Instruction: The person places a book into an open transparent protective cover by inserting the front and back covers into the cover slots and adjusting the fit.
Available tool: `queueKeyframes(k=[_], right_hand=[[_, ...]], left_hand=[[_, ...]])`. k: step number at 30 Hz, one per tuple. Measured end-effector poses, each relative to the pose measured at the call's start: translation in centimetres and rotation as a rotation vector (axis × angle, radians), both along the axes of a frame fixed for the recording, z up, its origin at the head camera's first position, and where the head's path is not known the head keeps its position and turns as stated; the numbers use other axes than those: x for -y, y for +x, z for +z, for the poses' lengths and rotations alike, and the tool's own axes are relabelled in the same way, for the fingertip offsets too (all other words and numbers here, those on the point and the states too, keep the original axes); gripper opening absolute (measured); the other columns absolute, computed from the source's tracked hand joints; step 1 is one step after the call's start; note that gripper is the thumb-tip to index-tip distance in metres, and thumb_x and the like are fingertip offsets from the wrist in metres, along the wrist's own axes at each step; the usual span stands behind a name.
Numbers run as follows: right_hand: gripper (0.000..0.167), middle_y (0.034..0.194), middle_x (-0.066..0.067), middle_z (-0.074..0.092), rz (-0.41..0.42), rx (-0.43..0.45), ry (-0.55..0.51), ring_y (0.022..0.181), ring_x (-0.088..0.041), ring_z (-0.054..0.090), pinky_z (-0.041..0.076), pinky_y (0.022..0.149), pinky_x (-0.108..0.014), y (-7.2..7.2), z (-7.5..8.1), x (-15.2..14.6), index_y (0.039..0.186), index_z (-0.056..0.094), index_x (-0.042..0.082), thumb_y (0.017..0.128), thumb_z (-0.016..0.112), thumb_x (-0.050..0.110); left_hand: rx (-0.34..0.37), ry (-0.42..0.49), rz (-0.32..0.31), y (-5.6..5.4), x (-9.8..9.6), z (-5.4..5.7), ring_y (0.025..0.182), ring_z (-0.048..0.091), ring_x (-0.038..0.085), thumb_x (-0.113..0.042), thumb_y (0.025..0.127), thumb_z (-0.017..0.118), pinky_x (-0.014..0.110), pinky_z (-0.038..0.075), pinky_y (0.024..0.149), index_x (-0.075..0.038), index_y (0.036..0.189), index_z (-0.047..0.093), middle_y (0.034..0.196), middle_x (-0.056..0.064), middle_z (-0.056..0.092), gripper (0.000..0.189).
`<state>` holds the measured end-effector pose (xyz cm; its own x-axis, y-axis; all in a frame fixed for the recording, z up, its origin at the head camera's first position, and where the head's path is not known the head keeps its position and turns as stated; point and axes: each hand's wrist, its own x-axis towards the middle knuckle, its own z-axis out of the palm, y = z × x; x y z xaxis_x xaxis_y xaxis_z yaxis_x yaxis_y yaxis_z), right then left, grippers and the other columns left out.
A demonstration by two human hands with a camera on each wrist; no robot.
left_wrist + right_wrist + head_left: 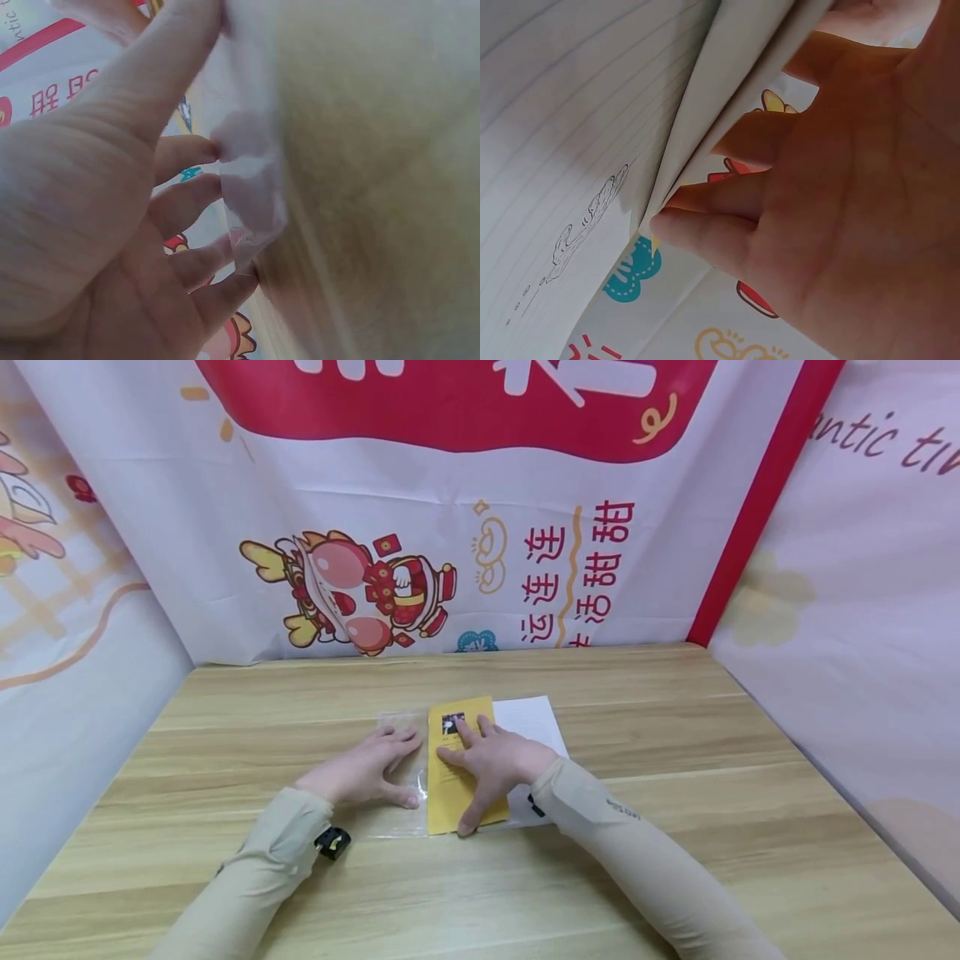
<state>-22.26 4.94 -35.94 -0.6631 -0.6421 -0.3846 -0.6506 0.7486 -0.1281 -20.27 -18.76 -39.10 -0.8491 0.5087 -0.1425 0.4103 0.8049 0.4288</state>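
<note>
We're seeing the right hand (491, 764) resting spread, gripping nothing, atop the yellow cover (446, 797) (so, the nearer hand), whose long axis is running front to back. The left hand (367, 768), also loose, is touching clear plastic (412, 774) just left; white paper (534, 718) is showing rightward.

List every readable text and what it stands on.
"运连连": back curtain
"活甜甜", preceding character cropped: same curtain
"antic ti", cut off: right curtain
Red panel: white characters cut off
Teal patch: too small
Yellow cover: print too small
Right sleeve: lettering blurred
</note>
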Motion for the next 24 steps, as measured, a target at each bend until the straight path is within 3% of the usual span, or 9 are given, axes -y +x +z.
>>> queueKeyframes(k=[9, 16, 20, 24], right_hand=[[0.116, 0.163, -0.013, 0.005, 0.006, -0.029, -0.048, 0.143, -0.049, 0.004, 0.016, 0.113, -0.059, 0.1, -0.2, 0.0, 0.155, 0.031, 0.031, 0.059, 0.077, 0.076], [0.119, 0.16, -0.024, -0.004, 0.016, -0.116, -0.063, 0.144, -0.044, -0.009, 0.002, 0.116, -0.053, 1.0, -0.7, 0.7, 0.157, 0.026, 0.024, 0.063, 0.071, 0.08], [0.122, 0.159, -0.027, -0.004, 0.013, -0.156, -0.059, 0.144, -0.043, -0.007, 0.003, 0.116, -0.054, 1.2, -0.8, 0.9, 0.158, 0.024, 0.019, 0.063, 0.069, 0.082], [0.122, 0.16, -0.026, 0.0, 0.004, -0.172, -0.049, 0.145, -0.044, -0.002, 0.007, 0.116, -0.054, 1.1, -0.8, 1.0, 0.157, 0.027, 0.017, 0.062, 0.068, 0.083]], left_hand=[[-0.053, 0.017, 0.033, 0.3, 0.1, 0.0, 0.145, 0.015, 0.038, -0.059, 0.071, 0.08, 0.058, 0.021, 0.112, -0.003, 0.153, 0.031, 0.16, 0.017, 0.021, 0.11], [-0.044, -0.008, 0.066, 0.2, 0.7, -0.1, 0.145, -0.004, 0.044, -0.067, 0.068, 0.077, 0.063, 0.008, 0.112, -0.004, 0.154, 0.028, 0.161, 0.021, 0.0, 0.118], [-0.027, -0.002, 0.024, 0.1, 1.0, 0.4, 0.145, 0.002, 0.044, -0.066, 0.069, 0.077, 0.061, 0.01, 0.113, -0.003, 0.154, 0.028, 0.16, 0.023, 0.008, 0.117], [0.039, -0.013, -0.021, 0.2, 1.3, 0.8, 0.146, 0.008, 0.04, -0.057, 0.07, 0.082, 0.057, 0.012, 0.114, -0.005, 0.155, 0.026, 0.16, 0.021, 0.013, 0.114]])
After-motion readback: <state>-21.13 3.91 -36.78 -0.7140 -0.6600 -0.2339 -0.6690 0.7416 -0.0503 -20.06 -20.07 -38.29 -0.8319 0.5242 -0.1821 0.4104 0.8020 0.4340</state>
